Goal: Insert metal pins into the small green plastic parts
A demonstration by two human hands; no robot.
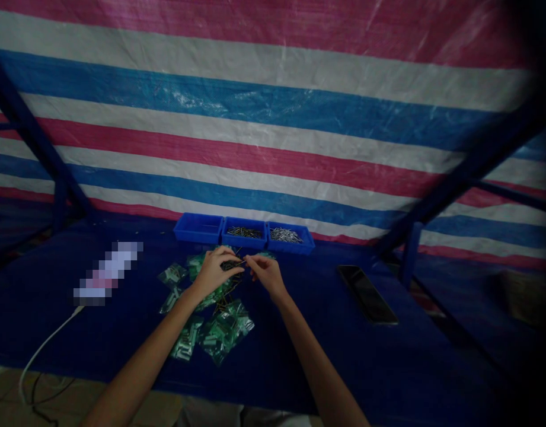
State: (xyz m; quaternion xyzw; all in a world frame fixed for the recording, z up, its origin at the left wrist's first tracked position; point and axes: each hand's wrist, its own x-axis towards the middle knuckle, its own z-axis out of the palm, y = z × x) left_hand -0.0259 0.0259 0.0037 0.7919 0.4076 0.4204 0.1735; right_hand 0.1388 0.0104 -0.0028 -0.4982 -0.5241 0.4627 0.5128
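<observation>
Over a pile of small bags and dark screws, my left hand [218,270] is curved, thumb and fingers closed around something dark, perhaps screws, too small to make out. Just to its right, my right hand [264,274] pinches a tiny thin piece near the left fingertips. Clear green-tinted plastic bags [223,332] with small parts inside lie below and left of the hands. Loose brassy screws [223,303] are scattered among them. Behind the hands stand three joined blue bins: the left bin [198,225] looks empty, the middle bin [243,232] holds dark screws, the right bin [285,235] silvery pieces.
A black phone [367,295] lies on the blue table [308,344] at the right. At the left lies a pixelated object [108,274] with a white cable [48,340]. Blue metal bars [44,142] and a striped sheet [264,148] stand behind.
</observation>
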